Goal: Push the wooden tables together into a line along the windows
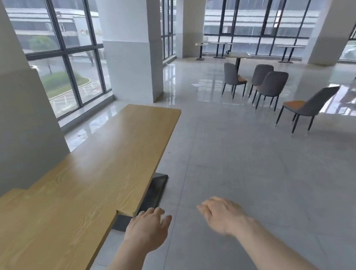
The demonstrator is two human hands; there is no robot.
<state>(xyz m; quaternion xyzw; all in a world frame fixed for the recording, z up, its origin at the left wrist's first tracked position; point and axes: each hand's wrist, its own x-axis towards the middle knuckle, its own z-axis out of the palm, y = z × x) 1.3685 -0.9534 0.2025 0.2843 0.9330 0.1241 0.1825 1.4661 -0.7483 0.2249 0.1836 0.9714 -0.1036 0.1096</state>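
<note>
Two long light-wood counters [82, 169] butted end to end by the windows [59, 53], slightly offset. Left hand [147, 230] and right hand [223, 215] hovering beside, grips loose, holding nothing.

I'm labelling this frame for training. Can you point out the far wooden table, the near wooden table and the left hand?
far wooden table [115, 147]: head view, middle of its top.
near wooden table [41, 236]: head view, middle of its top.
left hand [147, 230]: head view, back of the hand.
</note>
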